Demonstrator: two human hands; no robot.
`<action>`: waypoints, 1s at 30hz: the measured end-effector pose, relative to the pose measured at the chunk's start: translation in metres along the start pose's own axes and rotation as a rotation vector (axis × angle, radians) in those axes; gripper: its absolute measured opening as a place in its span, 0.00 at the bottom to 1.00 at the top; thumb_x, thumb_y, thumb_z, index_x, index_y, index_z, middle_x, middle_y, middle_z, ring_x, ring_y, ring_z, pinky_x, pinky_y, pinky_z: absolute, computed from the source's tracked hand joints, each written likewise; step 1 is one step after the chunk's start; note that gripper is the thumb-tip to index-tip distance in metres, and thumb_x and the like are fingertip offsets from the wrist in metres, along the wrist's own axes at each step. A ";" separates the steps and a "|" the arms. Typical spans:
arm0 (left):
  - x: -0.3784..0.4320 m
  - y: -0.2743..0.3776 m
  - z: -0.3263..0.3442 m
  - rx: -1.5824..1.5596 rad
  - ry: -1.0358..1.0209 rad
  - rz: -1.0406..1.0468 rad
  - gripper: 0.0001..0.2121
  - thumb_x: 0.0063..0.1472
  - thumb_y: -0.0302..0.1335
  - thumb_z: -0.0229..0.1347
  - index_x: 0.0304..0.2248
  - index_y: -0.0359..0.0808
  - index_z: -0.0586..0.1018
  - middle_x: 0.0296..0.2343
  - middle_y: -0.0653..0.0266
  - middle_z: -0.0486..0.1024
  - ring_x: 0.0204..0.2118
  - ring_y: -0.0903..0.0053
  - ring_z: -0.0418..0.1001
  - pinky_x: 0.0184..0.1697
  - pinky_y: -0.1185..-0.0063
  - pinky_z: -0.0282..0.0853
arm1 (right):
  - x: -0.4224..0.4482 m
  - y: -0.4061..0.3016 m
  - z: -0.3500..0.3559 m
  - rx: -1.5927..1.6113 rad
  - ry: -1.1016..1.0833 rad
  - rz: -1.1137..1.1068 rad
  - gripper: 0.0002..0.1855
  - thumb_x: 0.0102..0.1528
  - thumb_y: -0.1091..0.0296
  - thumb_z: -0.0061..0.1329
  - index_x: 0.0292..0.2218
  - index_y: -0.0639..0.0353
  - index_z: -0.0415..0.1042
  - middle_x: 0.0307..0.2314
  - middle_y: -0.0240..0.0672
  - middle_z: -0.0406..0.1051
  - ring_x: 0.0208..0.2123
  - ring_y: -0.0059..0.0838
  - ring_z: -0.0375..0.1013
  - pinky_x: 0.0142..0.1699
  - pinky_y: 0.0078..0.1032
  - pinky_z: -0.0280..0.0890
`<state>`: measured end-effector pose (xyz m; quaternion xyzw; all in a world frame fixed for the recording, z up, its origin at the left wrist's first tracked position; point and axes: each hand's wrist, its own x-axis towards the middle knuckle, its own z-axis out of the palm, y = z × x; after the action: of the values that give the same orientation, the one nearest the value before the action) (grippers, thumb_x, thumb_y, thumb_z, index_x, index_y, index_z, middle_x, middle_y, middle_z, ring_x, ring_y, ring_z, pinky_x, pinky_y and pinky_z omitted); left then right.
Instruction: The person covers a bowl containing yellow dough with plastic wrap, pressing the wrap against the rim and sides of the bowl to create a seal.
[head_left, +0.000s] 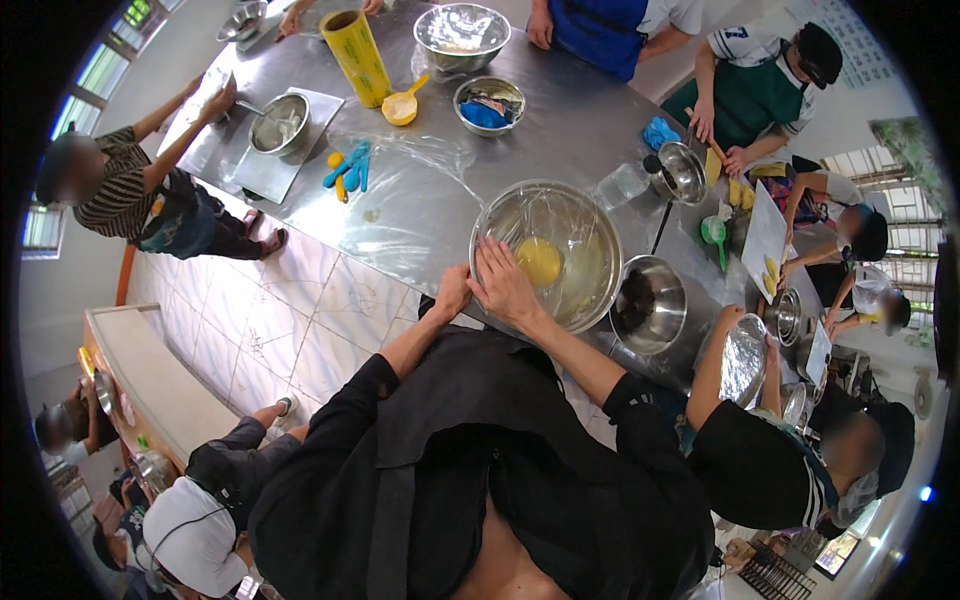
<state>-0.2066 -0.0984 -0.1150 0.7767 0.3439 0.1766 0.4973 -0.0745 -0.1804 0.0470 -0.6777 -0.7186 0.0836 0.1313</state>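
Before me a large steel mixing bowl (592, 309) stands at the table's near edge, with a smooth yellow ball of dough (538, 262) inside. Clear plastic film (556, 217) lies wrinkled over the bowl. My right hand (504, 285) rests flat on the film at the bowl's near left, fingers extended. Against the rim just left of it, my left hand (453, 292) has its fingers curled at the film-covered edge; its fingertips are partly hidden.
Right of the bowl are a second steel bowl (649, 304) with dark contents and a clear bottle (624, 187). Farther back stand a yellow film roll (355, 58), a yellow scoop (400, 107) and blue gloves (352, 166). A co-worker (757, 457) holding a foil-covered bowl is close on my right.
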 end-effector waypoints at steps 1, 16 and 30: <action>0.001 0.008 -0.001 -0.012 0.005 0.016 0.14 0.61 0.33 0.50 0.31 0.28 0.78 0.26 0.35 0.73 0.35 0.40 0.72 0.36 0.57 0.69 | -0.008 -0.002 -0.003 0.042 0.040 0.003 0.37 0.63 0.52 0.42 0.60 0.79 0.56 0.63 0.58 0.52 0.67 0.52 0.49 0.70 0.45 0.43; 0.049 0.078 -0.037 -0.801 0.085 -0.376 0.24 0.72 0.47 0.41 0.37 0.33 0.78 0.33 0.58 0.78 0.31 0.71 0.75 0.32 0.72 0.69 | 0.051 0.046 -0.017 0.357 0.384 0.387 0.32 0.60 0.69 0.37 0.62 0.78 0.53 0.63 0.61 0.52 0.67 0.53 0.49 0.71 0.43 0.42; 0.070 0.061 -0.048 -0.636 0.172 -0.068 0.16 0.71 0.40 0.50 0.32 0.34 0.75 0.19 0.72 0.68 0.20 0.88 0.64 0.20 0.83 0.61 | 0.069 0.051 -0.016 0.313 0.390 0.357 0.32 0.58 0.73 0.36 0.62 0.77 0.54 0.62 0.60 0.53 0.67 0.51 0.48 0.71 0.41 0.42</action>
<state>-0.1652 -0.0340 -0.0443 0.5527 0.3381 0.3233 0.6897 -0.0245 -0.1090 0.0521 -0.7682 -0.5277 0.0834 0.3529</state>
